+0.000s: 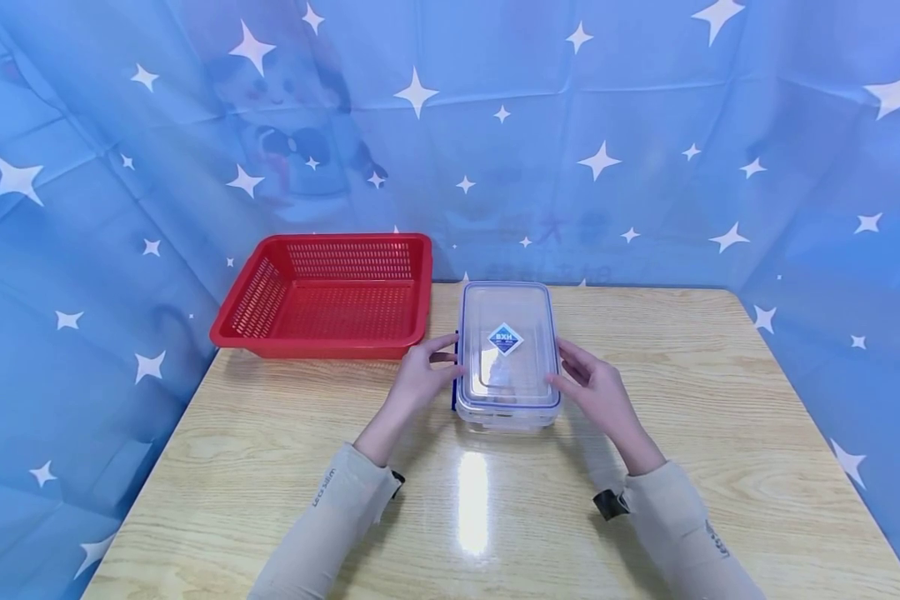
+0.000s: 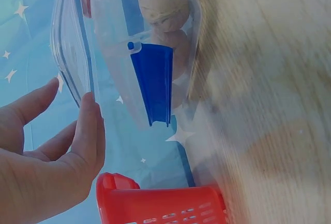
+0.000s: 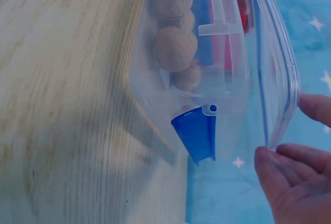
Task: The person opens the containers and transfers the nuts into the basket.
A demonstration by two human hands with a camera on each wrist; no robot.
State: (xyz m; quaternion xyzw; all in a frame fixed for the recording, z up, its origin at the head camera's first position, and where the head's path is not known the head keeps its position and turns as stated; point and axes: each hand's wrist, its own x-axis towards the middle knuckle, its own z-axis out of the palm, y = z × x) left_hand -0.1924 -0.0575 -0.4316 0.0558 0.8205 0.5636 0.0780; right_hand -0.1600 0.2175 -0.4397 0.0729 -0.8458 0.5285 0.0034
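A clear lid [image 1: 513, 302] with a blue seal and a diamond sticker [image 1: 506, 339] lies over a clear plastic food box [image 1: 508, 421]. Both wrist views show a gap between lid and box. At the lid's left edge, my left hand [image 1: 418, 377] pinches it between thumb and fingers. On the opposite edge my right hand [image 1: 597, 388] grips it the same way. Blue side latches [image 2: 155, 81] hang outward from the box, one also in the right wrist view, a latch [image 3: 199, 133]. Inside sit several round brown balls [image 3: 176, 49], blurred through the plastic.
A red perforated basket [image 1: 322, 342] stands at the table's back left, close to my left hand. The wooden table [image 1: 720, 417] ends at a blue curtain [image 1: 645, 125] with white stars, which hangs behind and along both sides.
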